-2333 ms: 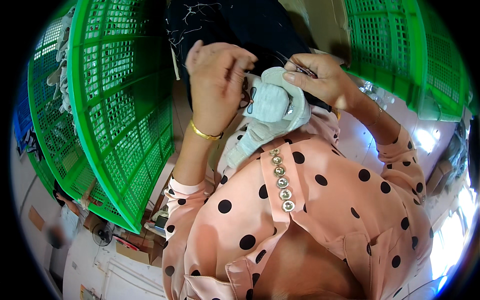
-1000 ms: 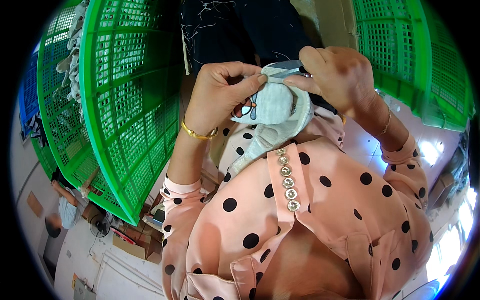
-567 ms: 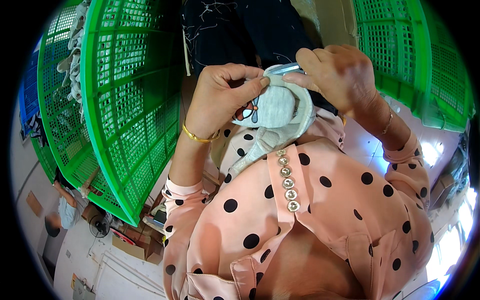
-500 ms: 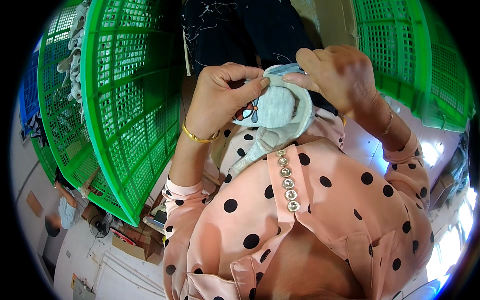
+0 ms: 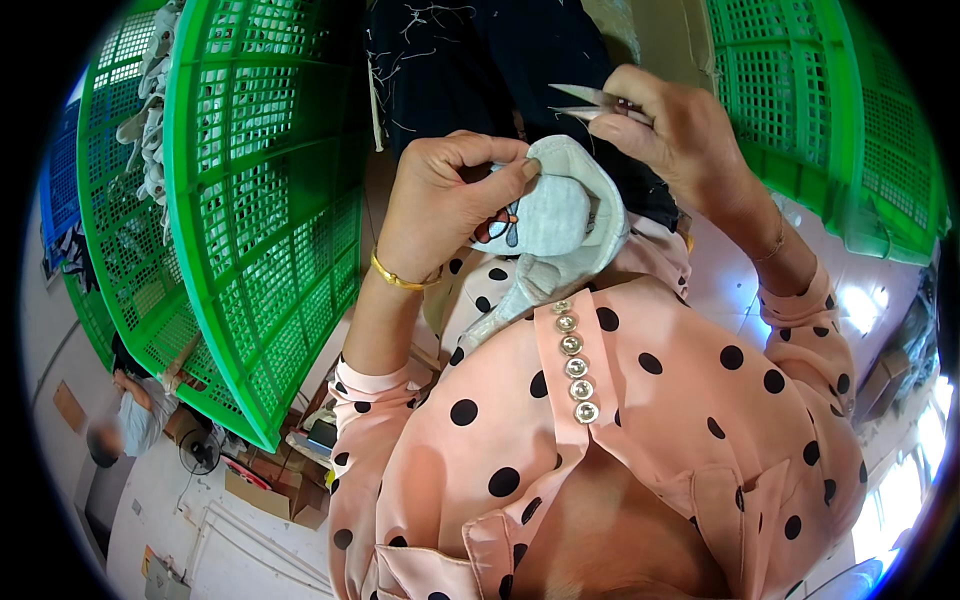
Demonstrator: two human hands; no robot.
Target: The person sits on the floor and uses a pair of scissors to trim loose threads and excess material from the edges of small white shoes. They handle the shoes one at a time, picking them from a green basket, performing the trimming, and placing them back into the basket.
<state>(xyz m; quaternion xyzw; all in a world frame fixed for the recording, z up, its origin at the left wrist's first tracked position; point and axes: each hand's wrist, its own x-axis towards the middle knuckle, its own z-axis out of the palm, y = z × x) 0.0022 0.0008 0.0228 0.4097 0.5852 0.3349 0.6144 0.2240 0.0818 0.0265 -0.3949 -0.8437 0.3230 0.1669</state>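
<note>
My left hand point(image 5: 455, 195) pinches the upper edge of a light grey fabric piece point(image 5: 550, 215), shaped like a small shoe upper, between thumb and forefinger. It has a rounded flap, a curved padded rim and a dark and brown embroidered motif, partly covered by my fingers. Its lower end lies against my shirt front. My right hand point(image 5: 685, 140) is closed around a pair of thread snips point(image 5: 590, 102). Their two pointed blades stand apart and point left, above the fabric's top edge and not touching it.
A tall green plastic crate point(image 5: 270, 200) rises close on my left, with several grey items point(image 5: 152, 130) behind it. Another green crate point(image 5: 790, 110) stands on my right, beside cardboard point(image 5: 680, 45). Loose threads lie on my dark trousers point(image 5: 440, 70). A person point(image 5: 135, 420) is at far left.
My right hand has drawn up and away from the fabric's edge, and the snips' blades now show clear of it. My left hand keeps its hold almost unmoved.
</note>
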